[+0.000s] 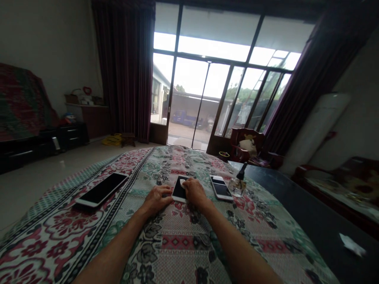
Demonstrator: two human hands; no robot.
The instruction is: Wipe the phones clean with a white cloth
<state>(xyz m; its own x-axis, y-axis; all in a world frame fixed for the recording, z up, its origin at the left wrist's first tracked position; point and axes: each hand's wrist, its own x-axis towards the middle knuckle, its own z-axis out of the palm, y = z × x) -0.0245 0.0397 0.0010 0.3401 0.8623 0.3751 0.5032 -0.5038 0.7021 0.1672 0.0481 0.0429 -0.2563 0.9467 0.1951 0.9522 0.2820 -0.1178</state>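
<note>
A white smartphone (178, 192) with a dark screen lies on the patterned tablecloth in front of me. My left hand (156, 199) rests beside it, fingers stretched out and their tips at the phone's left edge. Over the phone's right side, my right hand (194, 193) pinches a small white wipe (182, 182) against the screen; most of the wipe is hidden by the fingers. To the right lies a second white phone (220, 187), close to a clear glass bottle (237, 186) with a black dropper top. A larger white tablet (102, 190) with a dark screen is on the left.
The floral tablecloth (177, 262) covers the round table. A dark tabletop (314, 221) adjoins it on the right, bearing a crumpled white paper (352, 244). Beyond stand a wooden chair (247, 138), a glass door (192, 106) and dark curtains (127, 71).
</note>
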